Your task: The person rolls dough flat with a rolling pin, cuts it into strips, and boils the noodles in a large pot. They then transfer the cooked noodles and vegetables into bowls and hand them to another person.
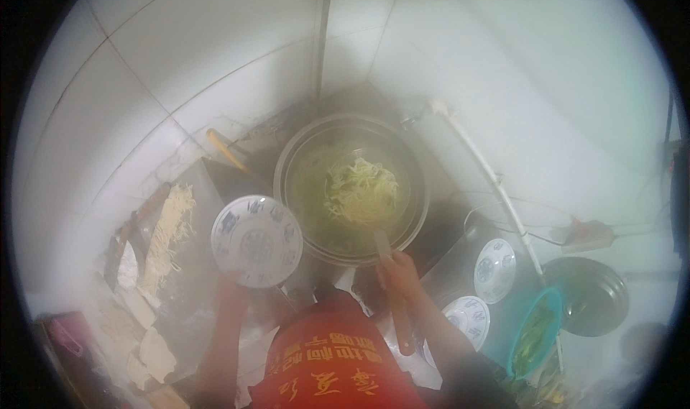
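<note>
Steam hazes the view. My left hand (235, 289) holds a white patterned plate or shallow bowl (257, 241) by its near rim, left of a large round pot (419, 215). The fingers of my right hand (400, 274) are closed around the wooden-handled tool (399, 317), whose light upper part reaches over the pot's near rim. Pale noodles (364, 190) lie gathered in the greenish liquid, seemingly on a strainer at the tool's far end; the steam blurs its outline. The plate is beside the pot and overlaps its left rim in the picture.
Left, a work surface (197, 279) bears a bundle of raw noodles (167, 236) and dough pieces (156, 355). A yellow stick (229, 151) leans by the pot. Right are patterned dishes (494, 271), a turquoise basket of greens (536, 333), a dark round pan (587, 296) and a white pipe (485, 172).
</note>
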